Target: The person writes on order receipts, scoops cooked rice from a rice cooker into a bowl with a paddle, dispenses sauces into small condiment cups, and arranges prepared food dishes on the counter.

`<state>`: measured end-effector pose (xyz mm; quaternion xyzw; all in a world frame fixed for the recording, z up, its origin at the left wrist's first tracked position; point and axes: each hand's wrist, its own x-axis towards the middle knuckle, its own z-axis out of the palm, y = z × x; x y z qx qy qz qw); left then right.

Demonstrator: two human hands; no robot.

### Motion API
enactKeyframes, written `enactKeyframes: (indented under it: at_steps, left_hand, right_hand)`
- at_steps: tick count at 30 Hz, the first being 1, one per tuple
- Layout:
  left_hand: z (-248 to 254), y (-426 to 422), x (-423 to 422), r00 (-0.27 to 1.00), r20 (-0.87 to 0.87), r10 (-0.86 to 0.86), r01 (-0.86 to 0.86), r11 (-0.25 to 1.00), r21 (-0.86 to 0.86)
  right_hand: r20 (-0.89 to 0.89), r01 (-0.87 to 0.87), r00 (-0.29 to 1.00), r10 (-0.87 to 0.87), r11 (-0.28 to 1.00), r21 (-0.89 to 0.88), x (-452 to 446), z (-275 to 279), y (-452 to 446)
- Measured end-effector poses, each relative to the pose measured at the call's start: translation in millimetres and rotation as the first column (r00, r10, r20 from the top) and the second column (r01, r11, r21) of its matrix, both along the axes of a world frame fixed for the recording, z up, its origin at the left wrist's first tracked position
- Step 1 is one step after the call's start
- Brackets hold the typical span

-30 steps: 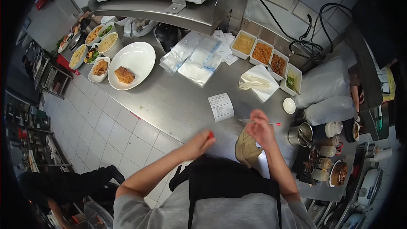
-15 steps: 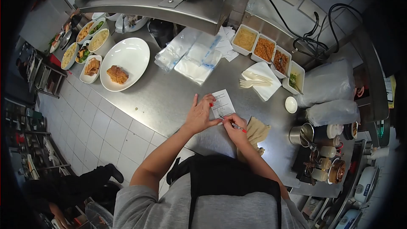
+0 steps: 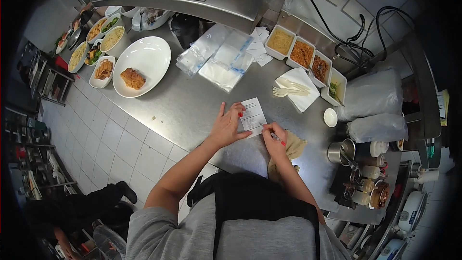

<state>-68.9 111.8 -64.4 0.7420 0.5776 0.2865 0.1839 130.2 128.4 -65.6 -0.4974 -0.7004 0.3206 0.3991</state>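
A small printed paper slip (image 3: 253, 115) lies on the steel counter in front of me. My left hand (image 3: 228, 126) is open and rests along the slip's left edge, thumb and fingers spread and pressing it down. In my right hand (image 3: 274, 139) a pen (image 3: 276, 137) is gripped, its tip at the slip's right side. Beneath my right wrist lies a crumpled tan cloth (image 3: 294, 144). White plastic forks (image 3: 291, 89) on folded napkins (image 3: 301, 101) sit beyond my right hand.
A white oval plate (image 3: 153, 62) with a browned piece of food stands left, beside several filled bowls (image 3: 102, 71). Plastic bags (image 3: 224, 70) lie at the back. Food tubs (image 3: 280, 42) line the back right, near a metal pot (image 3: 340, 150). Another person's dark-clothed leg (image 3: 91, 202) shows lower left.
My right hand with the pen has shifted right, from the slip's lower middle to its right edge. The left hand stays on the slip. The view has tilted slightly.
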Motion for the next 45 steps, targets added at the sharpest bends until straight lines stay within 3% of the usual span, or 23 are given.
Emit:
enactKeyframes:
  at_steps: [3,6,9,12,15,21,24,25,28,31,33,34,37,39,40,42,44,45]
  left_hand:
    - [-2.1,0.2,-1.1,1.000,-0.007,-0.029,0.029,0.998,0.059]
    - [-4.3,-1.0,-5.0,1.000,-0.002,-0.010,0.010,0.993,0.115]
    - [13.9,-3.9,-7.6,0.996,-0.039,-0.079,0.083,0.990,0.117]
    - [28.0,-7.3,-6.9,0.989,-0.094,-0.117,0.127,0.985,0.118]
    - [35.4,-11.1,-6.8,0.987,-0.107,-0.118,0.131,0.984,0.122]
    - [46.7,-20.5,-2.7,0.980,-0.086,-0.182,0.192,0.973,0.131]
    - [38.1,-28.2,5.9,0.977,-0.051,-0.207,0.211,0.974,0.086]
    - [33.7,-35.3,12.1,0.969,0.095,-0.228,0.212,0.965,0.153]
    - [-3.3,-65.7,26.7,0.963,0.048,-0.264,0.263,0.965,0.026]
    - [4.2,-81.1,30.8,0.929,0.236,-0.284,0.304,0.951,-0.050]
    - [1.1,-74.2,31.5,0.926,0.226,-0.302,0.306,0.952,0.017]
    - [-1.0,-68.2,31.3,0.925,0.218,-0.312,0.307,0.950,0.055]
    - [-9.6,-47.8,24.4,0.873,0.462,0.158,-0.242,0.962,0.126]
    - [-16.2,-37.9,7.9,0.600,0.731,0.326,-0.132,0.941,-0.311]
    - [-14.7,-24.7,4.7,0.448,0.792,0.415,0.005,0.884,-0.467]
    - [-10.7,-1.2,12.3,0.103,0.925,0.366,0.347,0.858,-0.378]
    - [0.9,25.0,24.5,0.118,0.955,0.272,0.465,0.835,-0.295]
    - [33.1,46.2,32.7,0.240,0.964,0.118,0.430,0.877,-0.214]
  right_hand:
    - [-0.510,-0.105,0.839,-0.191,0.863,-0.494,5.1,3.6,8.2]
    - [-0.757,-0.366,0.641,-0.126,0.817,-0.446,8.7,29.9,6.5]
    - [-0.835,-0.600,0.550,-0.018,0.687,-0.409,4.7,73.0,-2.0]
    - [-0.716,-0.563,0.684,0.139,0.725,-0.397,0.1,84.7,-5.0]
    - [-0.602,-0.510,0.779,0.177,0.737,-0.443,0.1,88.6,-4.9]
    - [-0.362,-0.431,0.884,0.297,0.819,-0.378,-6.8,92.8,-12.7]
    - [-0.261,-0.499,0.864,0.430,0.800,-0.334,-9.8,97.4,-26.7]
    - [-0.345,-0.539,0.837,0.426,0.749,-0.385,-9.4,102.8,-36.5]
    - [-0.094,-0.599,0.800,0.593,0.778,-0.189,-6.5,102.7,-63.3]
    - [-0.116,-0.635,0.768,0.629,0.727,-0.262,-0.3,87.8,-71.5]
    - [-0.043,-0.616,0.782,0.621,0.761,-0.203,2.7,86.6,-69.0]
    - [-0.005,-0.607,0.789,0.615,0.777,-0.167,3.4,88.6,-66.0]
    - [0.096,-0.317,0.939,0.329,0.941,-0.121,21.2,95.8,-60.2]
    - [0.102,-0.129,0.988,0.115,0.982,0.137,48.9,84.5,-45.0]
    - [0.246,-0.063,0.969,0.019,0.983,0.171,68.3,77.2,-36.0]
    - [0.487,0.036,0.864,-0.128,0.980,0.194,107.4,68.1,-25.7]
    - [0.600,0.103,0.780,-0.178,0.982,0.157,141.3,49.4,-23.3]
    - [0.610,0.134,0.768,-0.195,0.980,0.144,154.6,35.1,-20.2]
